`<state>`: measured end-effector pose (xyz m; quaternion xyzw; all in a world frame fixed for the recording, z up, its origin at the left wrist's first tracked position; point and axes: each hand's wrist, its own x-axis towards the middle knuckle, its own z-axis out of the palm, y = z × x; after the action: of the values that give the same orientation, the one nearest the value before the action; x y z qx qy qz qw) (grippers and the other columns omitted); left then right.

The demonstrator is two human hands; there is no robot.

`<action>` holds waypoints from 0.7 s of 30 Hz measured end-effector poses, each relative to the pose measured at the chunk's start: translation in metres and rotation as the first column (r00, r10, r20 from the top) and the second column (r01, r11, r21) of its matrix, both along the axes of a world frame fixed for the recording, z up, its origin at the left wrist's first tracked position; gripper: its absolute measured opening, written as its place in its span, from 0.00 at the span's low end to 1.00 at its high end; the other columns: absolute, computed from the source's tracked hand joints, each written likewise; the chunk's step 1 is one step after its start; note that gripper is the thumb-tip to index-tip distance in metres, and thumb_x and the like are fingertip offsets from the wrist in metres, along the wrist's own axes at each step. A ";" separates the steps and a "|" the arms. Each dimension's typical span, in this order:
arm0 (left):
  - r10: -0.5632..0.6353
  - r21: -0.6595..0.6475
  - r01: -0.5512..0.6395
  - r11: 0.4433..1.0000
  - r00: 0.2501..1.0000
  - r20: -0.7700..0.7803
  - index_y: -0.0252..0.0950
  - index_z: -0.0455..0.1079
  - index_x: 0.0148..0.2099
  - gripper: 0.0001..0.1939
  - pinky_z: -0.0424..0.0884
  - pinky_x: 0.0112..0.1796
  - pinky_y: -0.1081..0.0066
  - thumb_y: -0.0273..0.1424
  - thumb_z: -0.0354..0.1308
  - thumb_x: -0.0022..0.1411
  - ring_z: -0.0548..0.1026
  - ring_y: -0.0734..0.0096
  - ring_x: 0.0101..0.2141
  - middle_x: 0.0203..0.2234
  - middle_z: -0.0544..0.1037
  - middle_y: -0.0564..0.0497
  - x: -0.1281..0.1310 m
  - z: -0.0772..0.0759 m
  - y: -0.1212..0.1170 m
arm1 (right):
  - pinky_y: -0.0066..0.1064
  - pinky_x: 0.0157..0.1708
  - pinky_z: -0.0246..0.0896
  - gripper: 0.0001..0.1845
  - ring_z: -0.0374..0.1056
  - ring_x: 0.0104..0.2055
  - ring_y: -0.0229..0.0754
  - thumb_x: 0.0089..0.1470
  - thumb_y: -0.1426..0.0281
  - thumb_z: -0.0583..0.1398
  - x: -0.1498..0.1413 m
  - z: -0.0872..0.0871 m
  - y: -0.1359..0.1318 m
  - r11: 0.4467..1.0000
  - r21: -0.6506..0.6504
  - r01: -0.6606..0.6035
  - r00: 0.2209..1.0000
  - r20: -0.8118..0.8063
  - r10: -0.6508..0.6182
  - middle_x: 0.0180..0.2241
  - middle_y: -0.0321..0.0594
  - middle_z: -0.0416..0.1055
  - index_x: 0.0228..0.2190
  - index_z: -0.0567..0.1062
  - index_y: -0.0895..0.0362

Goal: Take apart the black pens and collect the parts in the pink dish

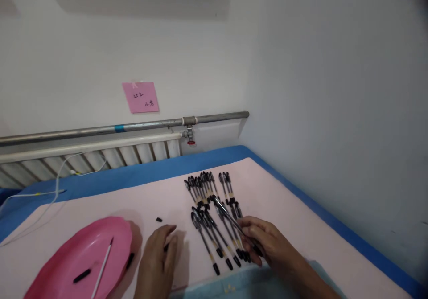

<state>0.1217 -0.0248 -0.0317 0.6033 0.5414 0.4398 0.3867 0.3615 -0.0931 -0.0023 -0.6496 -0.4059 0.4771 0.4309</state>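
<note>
A black-capped pen (227, 212) slants up and left from my right hand (262, 239), whose fingers are closed around its lower part. It hangs over a row of similar pens (214, 236) lying side by side on the pink sheet. My left hand (156, 256) is left of that row, its thumb and forefinger apart. A small dark piece shows between those fingers; whether they touch it, I cannot tell. Just beyond the hand lies a small black cap-like piece (159, 219). A second row of pens (200, 190) lies farther back, with a few pens (226, 186) beside it.
At the left stands a pink plastic basin (113, 227) with a white pen-like stick (103, 265) and a black piece (82, 276) in it. A white cable (56, 181) crosses the blue-edged table. Behind are a radiator (143, 152) and a metal pipe (83, 132).
</note>
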 end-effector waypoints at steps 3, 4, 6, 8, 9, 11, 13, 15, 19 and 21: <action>-0.105 -0.248 0.193 0.949 0.939 0.328 0.37 0.70 0.46 0.22 0.65 0.31 0.70 0.44 0.58 0.52 0.68 0.70 0.26 0.24 0.71 0.52 0.015 0.019 -0.015 | 0.22 0.10 0.42 0.15 0.49 0.10 0.29 0.43 0.64 0.51 -0.023 -0.002 -0.004 0.992 -0.021 -0.127 0.947 -0.299 0.115 0.14 0.28 0.62 0.33 0.66 0.59; -0.113 -0.312 0.286 0.906 0.874 0.473 0.36 0.69 0.46 0.23 0.62 0.25 0.73 0.45 0.57 0.52 0.65 0.74 0.21 0.22 0.68 0.54 0.020 0.023 -0.019 | 0.21 0.10 0.40 0.15 0.48 0.10 0.28 0.43 0.64 0.52 -0.030 -0.002 -0.005 0.984 -0.038 -0.175 0.931 -0.330 0.153 0.13 0.27 0.61 0.34 0.67 0.59; -0.071 -0.379 0.414 0.827 0.747 0.661 0.33 0.69 0.42 0.24 0.56 0.19 0.76 0.45 0.61 0.48 0.57 0.81 0.16 0.19 0.63 0.58 0.028 0.028 -0.024 | 0.21 0.10 0.39 0.13 0.47 0.10 0.27 0.44 0.65 0.52 -0.041 -0.002 -0.007 0.967 -0.060 -0.248 0.912 -0.352 0.212 0.12 0.27 0.60 0.32 0.68 0.59; 0.004 -0.399 0.418 0.816 0.686 0.727 0.33 0.69 0.37 0.21 0.53 0.18 0.78 0.42 0.65 0.45 0.53 0.85 0.14 0.17 0.61 0.59 0.031 0.028 -0.025 | 0.21 0.10 0.37 0.12 0.46 0.10 0.27 0.44 0.65 0.53 -0.047 -0.002 -0.008 0.961 -0.067 -0.270 0.904 -0.360 0.229 0.11 0.25 0.57 0.31 0.68 0.59; 0.034 -0.400 0.399 0.825 0.673 0.739 0.32 0.69 0.35 0.20 0.52 0.17 0.79 0.40 0.67 0.43 0.53 0.86 0.14 0.17 0.61 0.60 0.031 0.026 -0.024 | 0.21 0.11 0.36 0.12 0.46 0.10 0.26 0.44 0.65 0.53 -0.048 -0.003 -0.009 0.960 -0.069 -0.271 0.902 -0.365 0.229 0.11 0.25 0.56 0.31 0.69 0.59; 0.069 -0.390 0.360 0.848 0.654 0.753 0.32 0.67 0.32 0.19 0.52 0.17 0.79 0.39 0.68 0.43 0.54 0.87 0.14 0.17 0.62 0.60 0.027 0.024 -0.021 | 0.21 0.11 0.36 0.13 0.45 0.11 0.26 0.44 0.65 0.54 -0.048 -0.003 -0.009 0.961 -0.079 -0.265 0.901 -0.376 0.218 0.12 0.24 0.55 0.32 0.69 0.59; 0.092 -0.374 0.322 0.870 0.639 0.764 0.32 0.67 0.31 0.18 0.53 0.17 0.80 0.38 0.67 0.44 0.55 0.86 0.15 0.17 0.62 0.60 0.021 0.021 -0.016 | 0.21 0.12 0.36 0.14 0.45 0.12 0.27 0.44 0.65 0.54 -0.048 -0.003 -0.009 0.962 -0.080 -0.262 0.900 -0.380 0.213 0.12 0.24 0.55 0.32 0.69 0.59; 0.123 -0.355 0.268 0.896 0.617 0.777 0.32 0.67 0.32 0.17 0.54 0.18 0.80 0.38 0.67 0.45 0.57 0.86 0.16 0.18 0.62 0.59 0.014 0.019 -0.011 | 0.21 0.12 0.36 0.14 0.45 0.12 0.27 0.43 0.64 0.54 -0.046 -0.002 -0.009 0.966 -0.085 -0.245 0.909 -0.368 0.198 0.12 0.24 0.54 0.32 0.69 0.59; 0.182 -0.360 0.199 0.912 0.591 0.786 0.33 0.66 0.32 0.16 0.54 0.18 0.81 0.37 0.67 0.45 0.58 0.87 0.16 0.18 0.64 0.59 0.002 0.018 -0.003 | 0.22 0.12 0.36 0.16 0.45 0.13 0.28 0.39 0.63 0.56 -0.045 0.001 -0.008 0.971 -0.107 -0.215 0.919 -0.357 0.164 0.14 0.24 0.53 0.32 0.70 0.59; 0.182 -0.370 0.206 0.906 0.598 0.780 0.33 0.66 0.32 0.16 0.54 0.18 0.81 0.36 0.67 0.45 0.58 0.87 0.16 0.18 0.64 0.59 0.000 0.018 -0.003 | 0.22 0.12 0.36 0.16 0.45 0.13 0.28 0.40 0.63 0.55 -0.046 0.001 -0.008 0.971 -0.120 -0.208 0.924 -0.348 0.155 0.14 0.24 0.53 0.33 0.70 0.58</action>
<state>0.1215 -0.0276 -0.0140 0.2460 0.3874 0.5316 0.7119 0.3154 -0.1009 -0.0010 -0.5495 -0.3466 0.6490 0.3959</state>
